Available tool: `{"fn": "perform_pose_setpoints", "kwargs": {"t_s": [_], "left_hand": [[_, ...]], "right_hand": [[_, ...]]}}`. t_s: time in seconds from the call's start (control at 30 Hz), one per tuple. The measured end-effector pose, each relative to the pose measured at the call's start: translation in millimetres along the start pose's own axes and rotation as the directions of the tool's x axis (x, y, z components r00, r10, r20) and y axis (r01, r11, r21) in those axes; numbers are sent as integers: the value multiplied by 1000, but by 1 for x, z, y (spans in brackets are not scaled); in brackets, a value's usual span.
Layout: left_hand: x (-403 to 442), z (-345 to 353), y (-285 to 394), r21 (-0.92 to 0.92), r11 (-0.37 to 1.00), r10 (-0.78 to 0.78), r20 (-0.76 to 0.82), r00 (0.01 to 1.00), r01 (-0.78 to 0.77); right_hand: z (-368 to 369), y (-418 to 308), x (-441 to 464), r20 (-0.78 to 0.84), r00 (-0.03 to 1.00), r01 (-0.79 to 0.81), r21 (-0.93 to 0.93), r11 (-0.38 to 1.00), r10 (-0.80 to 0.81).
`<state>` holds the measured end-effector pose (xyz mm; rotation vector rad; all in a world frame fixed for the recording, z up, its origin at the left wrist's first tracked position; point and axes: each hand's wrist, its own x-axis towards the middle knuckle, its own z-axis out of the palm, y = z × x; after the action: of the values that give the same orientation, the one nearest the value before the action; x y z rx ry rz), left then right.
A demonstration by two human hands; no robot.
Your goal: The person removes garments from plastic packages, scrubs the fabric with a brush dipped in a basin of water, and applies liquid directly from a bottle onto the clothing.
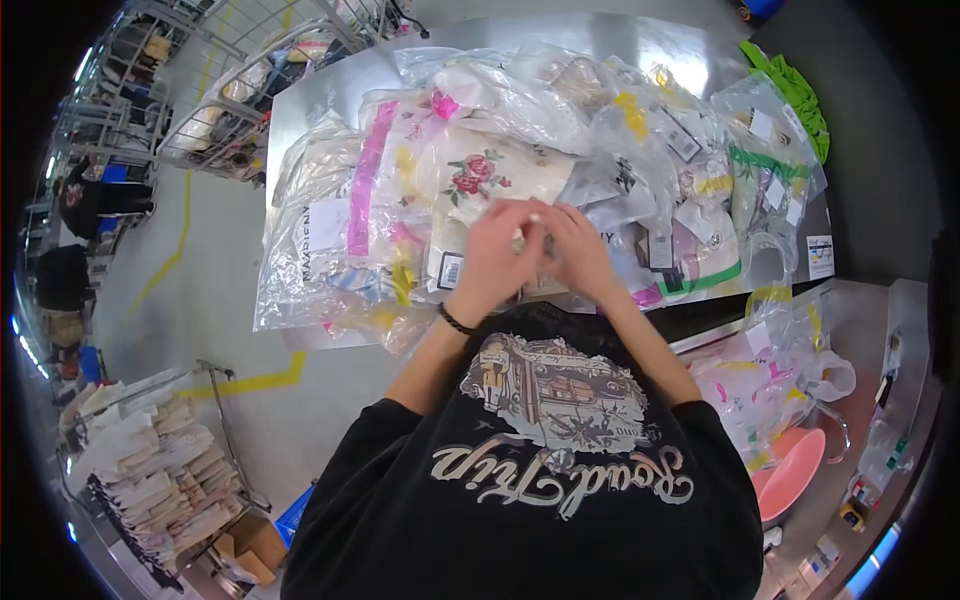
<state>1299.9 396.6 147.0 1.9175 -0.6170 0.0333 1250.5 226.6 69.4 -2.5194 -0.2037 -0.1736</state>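
Note:
My left hand [492, 258], with a dark braided bracelet at its wrist, and my right hand [582, 252] meet over the near middle of a metal table [300, 95]. Their fingers are bent and pressed together at the tips. Something small and pale shows between them, too blurred to name. Just beyond my fingers lies cream fabric with a red rose print [478, 172]. A pile of clear plastic bags [520, 105] with folded garments surrounds my hands. Near my left wrist is a white barcode label [451, 270].
A bright green bag [795, 95] lies at the far right. Below it are more plastic bags [740, 380] and a pink basin [790, 475]. Wire cage carts [245, 90] stand at upper left; a rack of stacked bundles [165, 475] stands lower left. Another person [100, 200] is far left.

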Motion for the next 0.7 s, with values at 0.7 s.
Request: {"fn": "perform_pose_setpoints", "kwargs": {"t_s": [0.7], "left_hand": [[-30,-84,-50,-331,809,-505,30,862,485]], "right_hand": [[-112,125,-38,-247,634,-394,712,581,733]]}}
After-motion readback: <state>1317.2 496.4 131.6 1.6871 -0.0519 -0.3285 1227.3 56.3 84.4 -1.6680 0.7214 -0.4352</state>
